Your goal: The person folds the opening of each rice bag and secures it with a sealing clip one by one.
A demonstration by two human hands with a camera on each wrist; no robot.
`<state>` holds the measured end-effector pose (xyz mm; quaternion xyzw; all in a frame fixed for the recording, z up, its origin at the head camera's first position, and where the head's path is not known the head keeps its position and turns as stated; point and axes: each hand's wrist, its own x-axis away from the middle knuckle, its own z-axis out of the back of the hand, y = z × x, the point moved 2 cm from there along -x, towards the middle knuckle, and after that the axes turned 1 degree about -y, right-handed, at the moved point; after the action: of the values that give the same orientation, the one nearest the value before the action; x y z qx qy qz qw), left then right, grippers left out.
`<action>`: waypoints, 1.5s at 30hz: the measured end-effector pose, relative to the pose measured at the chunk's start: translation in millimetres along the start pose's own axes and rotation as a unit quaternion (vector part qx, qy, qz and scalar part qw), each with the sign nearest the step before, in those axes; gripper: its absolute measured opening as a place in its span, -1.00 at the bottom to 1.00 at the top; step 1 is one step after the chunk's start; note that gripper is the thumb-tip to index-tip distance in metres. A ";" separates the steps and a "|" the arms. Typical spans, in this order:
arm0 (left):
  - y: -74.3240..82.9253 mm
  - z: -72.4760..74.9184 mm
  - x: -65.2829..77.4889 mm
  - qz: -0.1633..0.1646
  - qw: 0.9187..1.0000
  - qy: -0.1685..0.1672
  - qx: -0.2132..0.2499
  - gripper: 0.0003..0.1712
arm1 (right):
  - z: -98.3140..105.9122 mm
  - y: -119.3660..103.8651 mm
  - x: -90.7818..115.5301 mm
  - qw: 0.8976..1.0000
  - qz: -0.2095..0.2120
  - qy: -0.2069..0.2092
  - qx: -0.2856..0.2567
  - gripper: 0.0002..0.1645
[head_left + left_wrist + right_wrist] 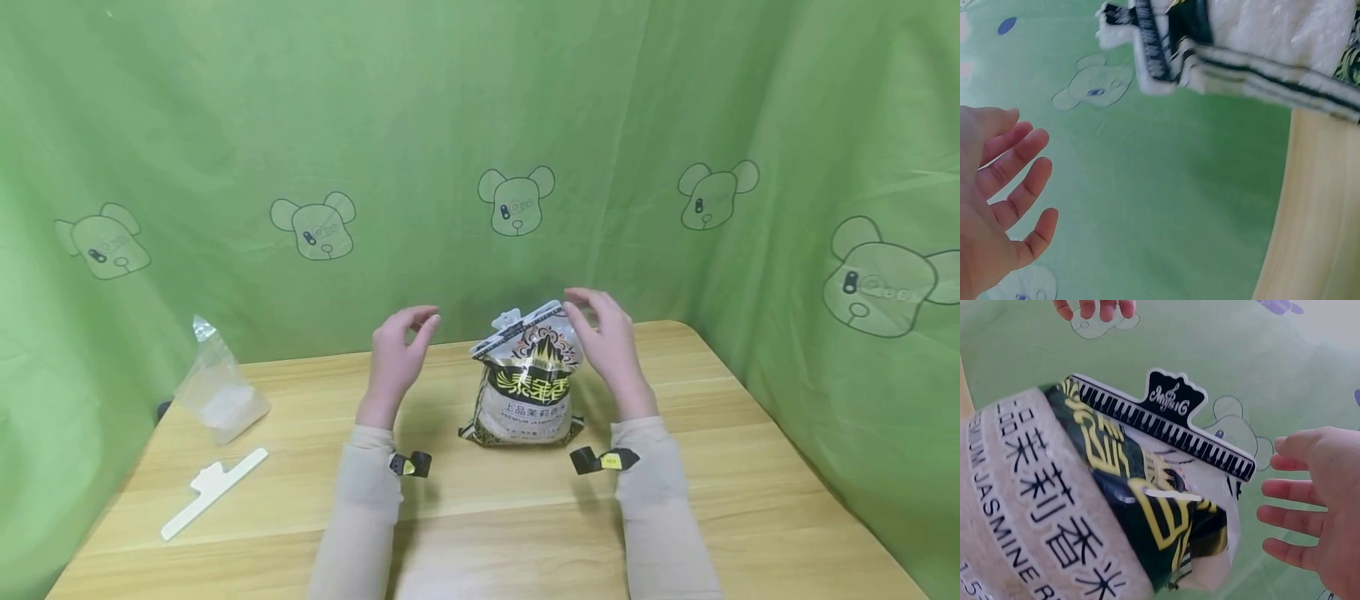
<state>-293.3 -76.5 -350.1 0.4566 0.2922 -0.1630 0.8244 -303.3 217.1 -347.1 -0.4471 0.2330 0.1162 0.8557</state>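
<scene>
Between the two hands, a rice bag (525, 408) stands on the table (510, 533), pale grains showing through, its top clamped by a keyboard-patterned clip (1166, 425). Loose-fingered and empty, the right hand (606, 342) is just beside it, the left hand (397, 354) farther off. The left-wrist view crops the bag. Leftward, a clear pouch (228, 404) holds indistinct white contents near a white clip (213, 492).

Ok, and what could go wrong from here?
The rice bag could slump or tip, as neither the left hand nor the right hand grips it.

The piano-key clip sits at a slant on its top and might slip; how firmly it pinches can't be judged.

The clear bag stands near the left edge of the table with no clip visible on it, so a knock might spill it.
</scene>
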 end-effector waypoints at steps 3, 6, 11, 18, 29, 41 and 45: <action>-4.3 11.0 -0.6 0.008 1.000 0.013 0.006 -0.72 | -0.4 -6.4 1.1 1.000 0.012 0.009 0.006 -0.53; -8.2 22.7 -1.4 0.022 0.999 0.031 0.015 -0.71 | -1.6 -15.8 2.9 0.999 0.033 0.019 0.012 -0.55; -13.0 43.4 -2.1 0.059 0.996 0.060 0.022 -0.68 | -7.3 -31.9 6.3 0.998 0.061 0.021 0.006 -0.60; -24.7 67.6 -0.7 0.093 0.989 0.107 0.028 -0.66 | -18.5 -48.8 10.8 0.993 0.114 0.023 0.010 -0.65; -49.8 108.0 10.1 0.140 0.969 0.202 0.031 -0.59 | -40.8 -65.2 18.6 0.982 0.190 0.009 0.006 -0.69; -72.8 148.1 30.4 0.210 0.928 0.305 0.052 -0.63 | -70.2 -81.3 31.8 0.972 0.229 -0.036 0.031 -0.69; -84.6 159.6 39.7 0.240 0.909 0.334 0.062 -0.66 | -79.5 -84.7 35.9 0.964 0.258 -0.048 0.030 -0.70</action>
<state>-254.6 -256.8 -365.0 0.5905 0.4219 0.1842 0.6628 -261.2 103.1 -344.0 -0.3394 0.3029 0.3473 0.8200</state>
